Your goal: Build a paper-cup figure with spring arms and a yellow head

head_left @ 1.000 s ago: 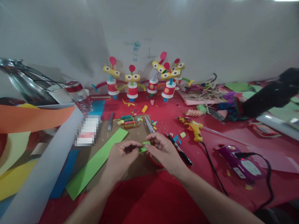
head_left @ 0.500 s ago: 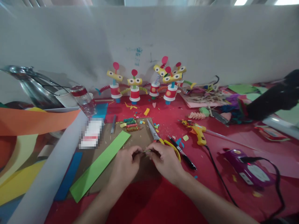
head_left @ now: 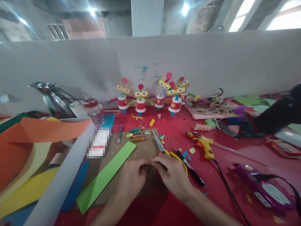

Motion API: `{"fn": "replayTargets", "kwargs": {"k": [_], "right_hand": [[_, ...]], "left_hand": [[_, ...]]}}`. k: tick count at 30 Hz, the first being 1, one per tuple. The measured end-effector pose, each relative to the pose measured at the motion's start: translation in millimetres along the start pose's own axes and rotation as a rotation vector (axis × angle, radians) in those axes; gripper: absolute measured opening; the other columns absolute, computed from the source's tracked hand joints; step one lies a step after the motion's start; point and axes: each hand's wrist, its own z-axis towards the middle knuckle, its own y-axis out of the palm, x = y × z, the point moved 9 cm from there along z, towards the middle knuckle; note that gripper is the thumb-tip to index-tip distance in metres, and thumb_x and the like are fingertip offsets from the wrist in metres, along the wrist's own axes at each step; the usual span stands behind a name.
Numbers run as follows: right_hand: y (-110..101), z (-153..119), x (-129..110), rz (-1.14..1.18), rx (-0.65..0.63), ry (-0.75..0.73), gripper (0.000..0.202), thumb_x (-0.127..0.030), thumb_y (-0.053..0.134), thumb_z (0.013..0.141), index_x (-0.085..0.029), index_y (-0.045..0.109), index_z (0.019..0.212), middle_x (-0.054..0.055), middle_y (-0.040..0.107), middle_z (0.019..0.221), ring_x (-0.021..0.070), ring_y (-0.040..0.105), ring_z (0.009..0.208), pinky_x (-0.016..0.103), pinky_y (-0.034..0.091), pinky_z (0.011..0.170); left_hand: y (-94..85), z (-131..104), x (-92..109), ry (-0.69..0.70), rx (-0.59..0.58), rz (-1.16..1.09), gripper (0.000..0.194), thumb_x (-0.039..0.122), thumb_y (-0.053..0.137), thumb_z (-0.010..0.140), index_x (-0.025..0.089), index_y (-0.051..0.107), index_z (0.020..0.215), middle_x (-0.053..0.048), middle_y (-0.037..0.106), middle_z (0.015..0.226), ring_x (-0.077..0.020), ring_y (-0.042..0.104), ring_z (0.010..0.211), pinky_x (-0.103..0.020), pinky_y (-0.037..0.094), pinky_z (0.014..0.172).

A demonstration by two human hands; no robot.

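Note:
My left hand (head_left: 135, 175) and my right hand (head_left: 172, 174) meet fingertip to fingertip over the brown cardboard (head_left: 113, 185). Both are closed in a pinch around something small that my fingers mostly hide; its kind cannot be made out. A light green paper strip (head_left: 107, 177) lies slantwise to the left of my left hand. Scissors (head_left: 160, 145) with yellow handles lie just beyond my right hand, which partly covers them. A black pen (head_left: 191, 169) is to the right of the scissors. Past my hands, folded paper springs (head_left: 136, 135) rest on the cardboard.
Several paper-cup figures (head_left: 140, 105) stand along the wall. At the right are a yellow glue gun (head_left: 208, 149) with its cord and a purple device (head_left: 265, 185). Coloured paper sheets (head_left: 42, 131), a white roll (head_left: 63, 175), a glass jar (head_left: 92, 111) and a metal jug (head_left: 55, 102) occupy the left.
The view has tilted up, so the things on the table appear lower and more of the room shows above the wall. My hands remain pinched together at the same spot.

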Motion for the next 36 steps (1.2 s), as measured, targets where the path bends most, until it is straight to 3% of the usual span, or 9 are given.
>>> {"fn": "replayTargets", "kwargs": {"k": [6,11,16,22,25,29,36], "right_hand": [[-3.0,1.3,-1.1,-0.005,-0.003,-0.019,0.018,-0.009,0.056,0.087,-0.021,0.065,0.076,0.000,0.066,0.072,0.0142,0.060,0.068,0.022,0.042,0.064],[-3.9,0.6,-3.3,0.009,-0.004,-0.025,0.018,-0.013,0.052,0.089,-0.021,0.066,0.082,0.001,0.068,0.078,0.0147,0.062,0.073,0.023,0.044,0.067],[-5.4,1.5,-2.5,0.098,-0.014,0.074,0.017,-0.022,0.052,0.090,-0.020,0.063,0.077,0.000,0.065,0.068,0.0141,0.060,0.063,0.023,0.043,0.060],[8.6,-2.9,11.6,0.351,-0.087,0.292,0.021,-0.035,0.051,0.089,-0.020,0.059,0.076,-0.002,0.059,0.056,0.0123,0.054,0.048,0.022,0.041,0.049],[15.9,-4.1,12.1,0.371,-0.124,0.301,0.023,-0.036,0.050,0.089,-0.020,0.059,0.075,-0.002,0.058,0.056,0.0120,0.053,0.048,0.021,0.039,0.047],[19.3,-3.1,6.2,0.232,-0.161,0.200,0.026,-0.031,0.048,0.091,-0.020,0.057,0.069,-0.002,0.057,0.055,0.0131,0.055,0.052,0.022,0.037,0.049],[8.9,2.8,6.5,0.080,-0.068,0.104,0.022,-0.024,0.048,0.090,-0.021,0.057,0.070,-0.001,0.059,0.058,0.0144,0.056,0.056,0.023,0.038,0.052]], "left_hand": [[-2.1,-0.2,12.2,0.107,0.021,-0.059,0.033,0.007,0.045,0.078,0.022,0.075,0.078,-0.005,0.073,0.080,-0.0199,0.065,0.077,-0.028,0.041,0.070],[-6.3,1.3,4.3,-0.032,0.032,-0.135,0.024,0.016,0.053,0.079,0.020,0.073,0.069,-0.004,0.072,0.070,-0.0190,0.063,0.069,-0.028,0.040,0.066],[-16.3,3.2,-7.6,-0.161,0.137,-0.508,0.011,0.024,0.065,0.073,0.018,0.069,0.065,-0.001,0.066,0.064,-0.0150,0.057,0.064,-0.025,0.039,0.062],[-6.1,4.5,-15.5,-0.243,0.088,-0.855,0.013,0.028,0.071,0.068,0.016,0.071,0.066,-0.003,0.068,0.067,-0.0152,0.057,0.067,-0.026,0.042,0.068],[-5.4,4.1,-19.3,-0.256,0.098,-0.845,0.011,0.027,0.072,0.067,0.016,0.071,0.066,-0.002,0.069,0.066,-0.0151,0.058,0.066,-0.026,0.042,0.068],[-2.5,5.0,-18.6,-0.234,0.057,-0.756,0.009,0.025,0.071,0.066,0.017,0.072,0.067,-0.003,0.069,0.067,-0.0164,0.058,0.066,-0.027,0.043,0.066],[-8.3,6.7,-15.4,-0.114,0.125,-0.532,0.016,0.027,0.059,0.077,0.017,0.070,0.071,-0.002,0.065,0.067,-0.0153,0.054,0.066,-0.025,0.039,0.062]]}}
